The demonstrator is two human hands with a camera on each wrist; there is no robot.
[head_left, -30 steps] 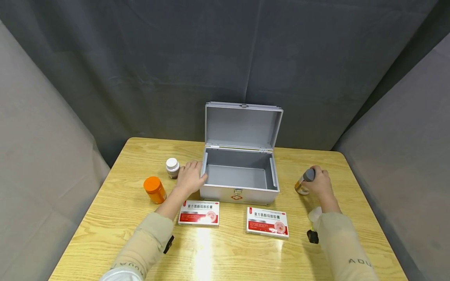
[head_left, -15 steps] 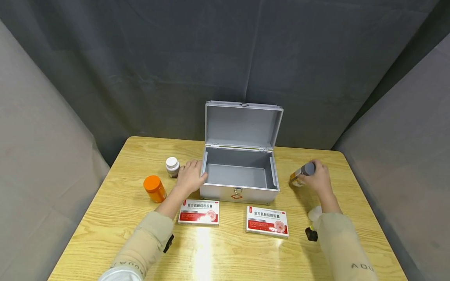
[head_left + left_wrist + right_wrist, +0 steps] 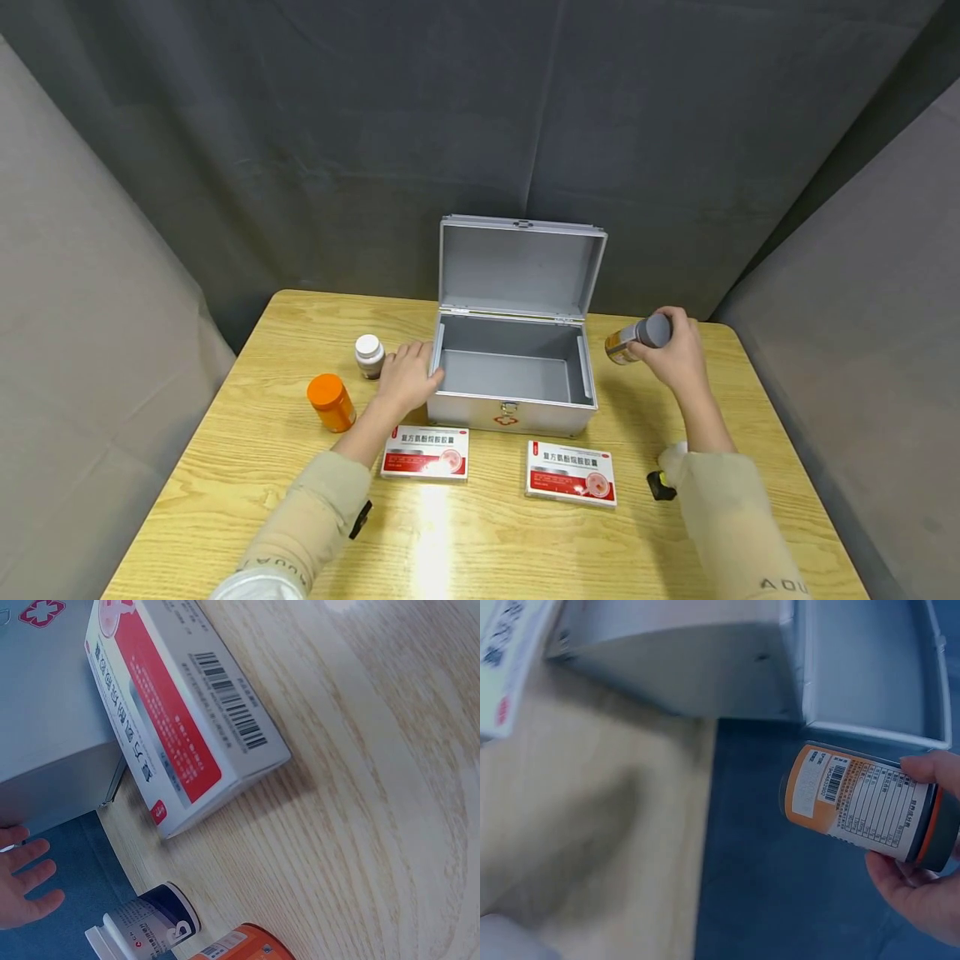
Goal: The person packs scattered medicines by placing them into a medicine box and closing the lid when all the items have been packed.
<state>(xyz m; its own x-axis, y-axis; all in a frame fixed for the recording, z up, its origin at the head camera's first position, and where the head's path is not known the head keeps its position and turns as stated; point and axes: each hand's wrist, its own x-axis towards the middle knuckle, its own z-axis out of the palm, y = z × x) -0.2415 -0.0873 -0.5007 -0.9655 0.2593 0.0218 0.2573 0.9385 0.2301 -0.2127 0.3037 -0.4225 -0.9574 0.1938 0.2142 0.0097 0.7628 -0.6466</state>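
My right hand (image 3: pixel 681 354) pinches a pill bottle (image 3: pixel 622 343) near its grey cap and holds it tilted over the table, right of the box. In the right wrist view the bottle's orange-and-white label (image 3: pixel 855 799) shows, with thumb and fingers at the cap end. A silver first-aid box (image 3: pixel 512 421) stands with its lid raised; its inside shows bare grey walls. My left hand (image 3: pixel 407 379) rests against the box's left side, thumb at the rim. Its fingers (image 3: pixel 34 877) look relaxed and slightly spread in the left wrist view.
Two red-and-white medicine boxes, the left one (image 3: pixel 425 452) and the right one (image 3: pixel 571 473), lie before the first-aid box. On the left stand a white-capped bottle (image 3: pixel 369 357) and an orange-capped bottle (image 3: pixel 331 402). Dark cloth (image 3: pixel 360 167) hangs behind the table.
My right hand has lifted the pill bottle off the table, moving it up and left and tilting it further. The left hand has stayed at the box.
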